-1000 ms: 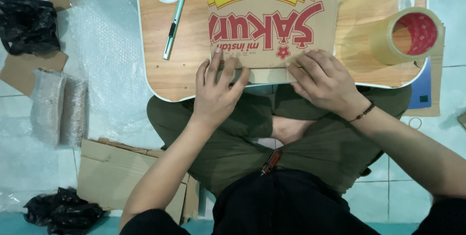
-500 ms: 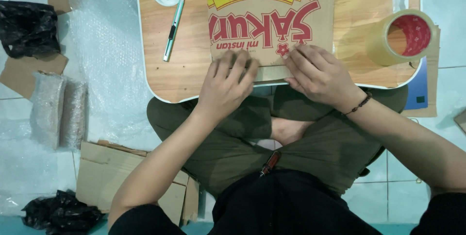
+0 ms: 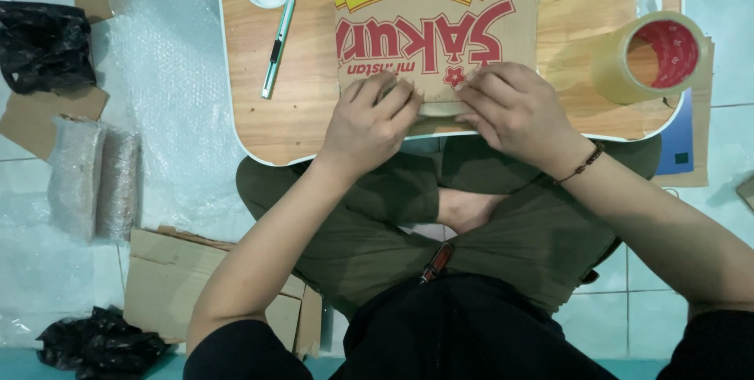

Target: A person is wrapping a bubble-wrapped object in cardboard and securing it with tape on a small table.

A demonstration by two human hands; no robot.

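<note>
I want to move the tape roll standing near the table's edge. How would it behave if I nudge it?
The packing tape roll stands on its flat end on the wooden lap table, so it would probably slide rather than roll. Tipped onto its round side, it could roll off the nearby edge. It looks thick with tape, so probably stiff and fairly heavy for its size.

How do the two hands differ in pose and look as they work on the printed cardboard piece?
The left hand has its fingers curled tightly at the near edge of the cardboard piece, while the right hand lies flatter with its fingers spread further over it. The right wrist wears a dark cord bracelet; the left wrist is bare. Both hands press on the cardboard's near edge over the wooden lap table.
</note>
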